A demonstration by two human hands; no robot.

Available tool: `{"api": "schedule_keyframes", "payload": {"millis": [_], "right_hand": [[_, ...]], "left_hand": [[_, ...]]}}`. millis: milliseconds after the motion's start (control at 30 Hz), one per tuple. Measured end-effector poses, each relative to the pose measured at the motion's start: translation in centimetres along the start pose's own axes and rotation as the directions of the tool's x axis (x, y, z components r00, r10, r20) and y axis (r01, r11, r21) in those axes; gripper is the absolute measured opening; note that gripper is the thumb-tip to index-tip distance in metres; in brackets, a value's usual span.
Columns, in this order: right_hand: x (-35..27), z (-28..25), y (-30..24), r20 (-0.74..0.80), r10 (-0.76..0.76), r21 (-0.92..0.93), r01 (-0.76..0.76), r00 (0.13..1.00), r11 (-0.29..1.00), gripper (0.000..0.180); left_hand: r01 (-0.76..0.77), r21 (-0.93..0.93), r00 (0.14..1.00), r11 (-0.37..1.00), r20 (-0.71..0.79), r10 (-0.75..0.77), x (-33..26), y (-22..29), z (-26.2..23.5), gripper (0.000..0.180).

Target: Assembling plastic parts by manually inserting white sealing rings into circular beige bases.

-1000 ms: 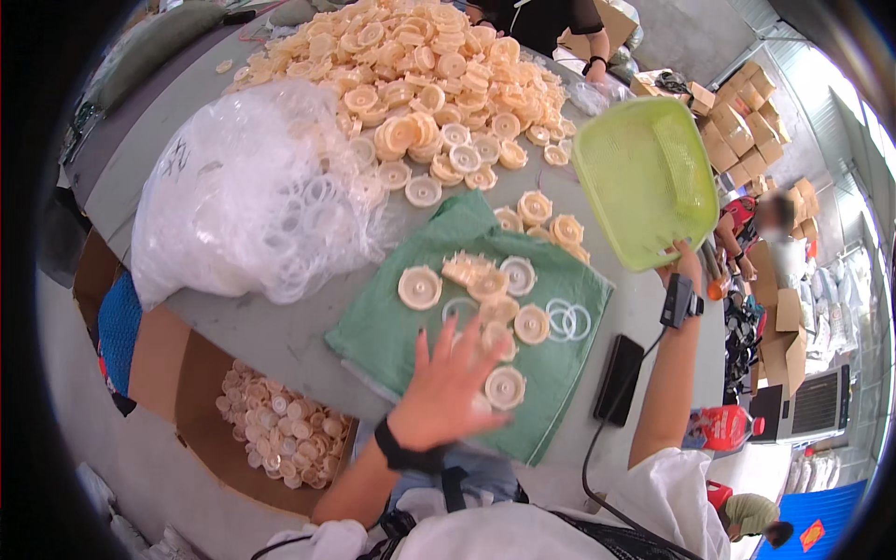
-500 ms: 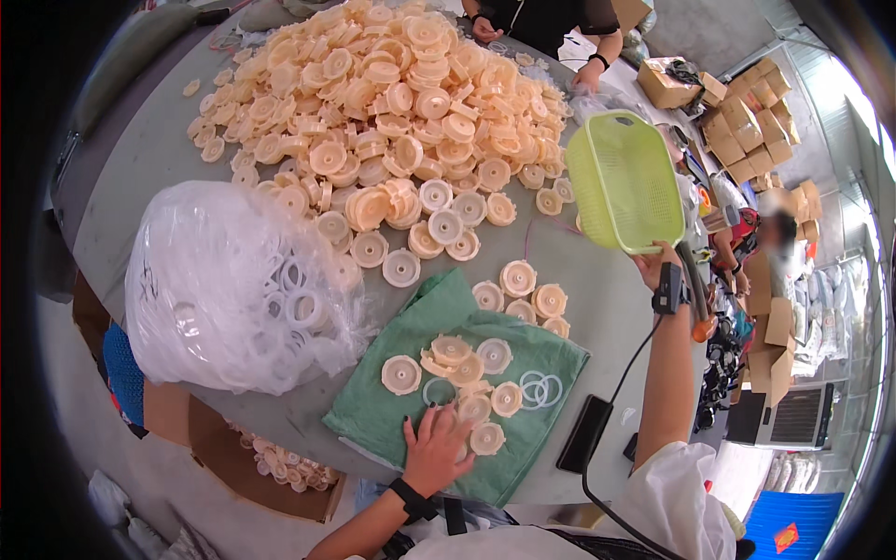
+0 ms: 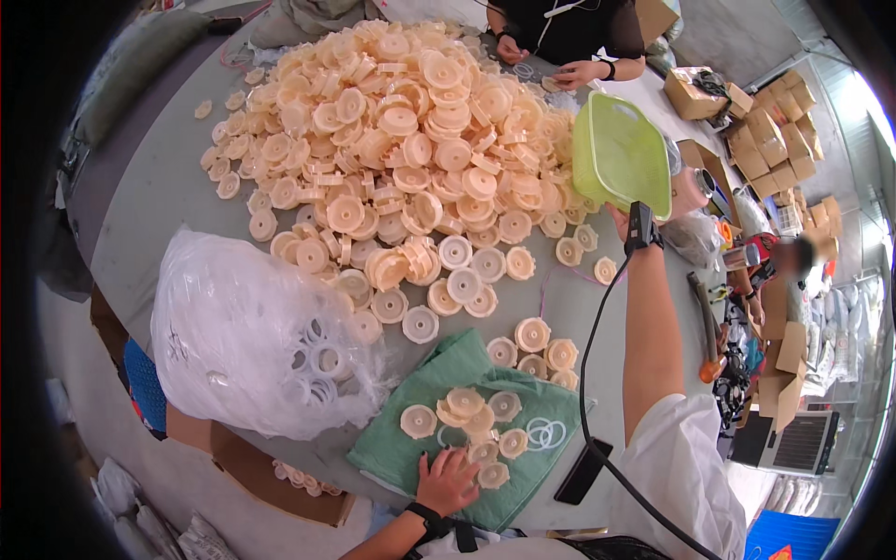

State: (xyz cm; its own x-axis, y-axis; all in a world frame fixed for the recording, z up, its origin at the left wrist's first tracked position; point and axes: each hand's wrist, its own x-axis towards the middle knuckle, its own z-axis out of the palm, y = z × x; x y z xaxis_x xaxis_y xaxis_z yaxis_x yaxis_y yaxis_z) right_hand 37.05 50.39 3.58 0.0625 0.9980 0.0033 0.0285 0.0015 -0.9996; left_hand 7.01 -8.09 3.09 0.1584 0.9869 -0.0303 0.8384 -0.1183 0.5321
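Grey table (image 3: 159, 196); left hand (image 3: 448, 481) flat on green cloth (image 3: 420, 448); right hand mostly hidden, grasping green basket (image 3: 621, 154).

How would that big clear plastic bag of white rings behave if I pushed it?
The plastic bag looks thin and crinkled, so it would probably sag and deform rather than slide as one. The white rings inside lie loose, so they would likely shift. It seems light for its bulk.

Translucent plastic tray (image 3: 619, 154), green cloth (image 3: 392, 446)

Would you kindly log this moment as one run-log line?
left hand: flat on green cloth among cream discs | right hand: holding green basket above table
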Motion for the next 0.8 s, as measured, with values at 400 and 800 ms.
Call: {"api": "schedule_keyframes", "payload": {"millis": [400,800], "right_hand": [[2.7,2.7,-1.4,-0.12,0.332,0.531,-0.222,0.936,0.818,0.034],[0.0,0.3,0.5,-0.117,0.516,0.602,-0.352,0.849,0.716,0.057]], "left_hand": [[0.021,0.016,1.0,1.0,-0.01,-0.021,-0.1,-0.2,0.1,0.046],[0.049,0.009,0.999,0.999,-0.005,-0.049,-1.0,0.8,-0.4,0.045]]}}
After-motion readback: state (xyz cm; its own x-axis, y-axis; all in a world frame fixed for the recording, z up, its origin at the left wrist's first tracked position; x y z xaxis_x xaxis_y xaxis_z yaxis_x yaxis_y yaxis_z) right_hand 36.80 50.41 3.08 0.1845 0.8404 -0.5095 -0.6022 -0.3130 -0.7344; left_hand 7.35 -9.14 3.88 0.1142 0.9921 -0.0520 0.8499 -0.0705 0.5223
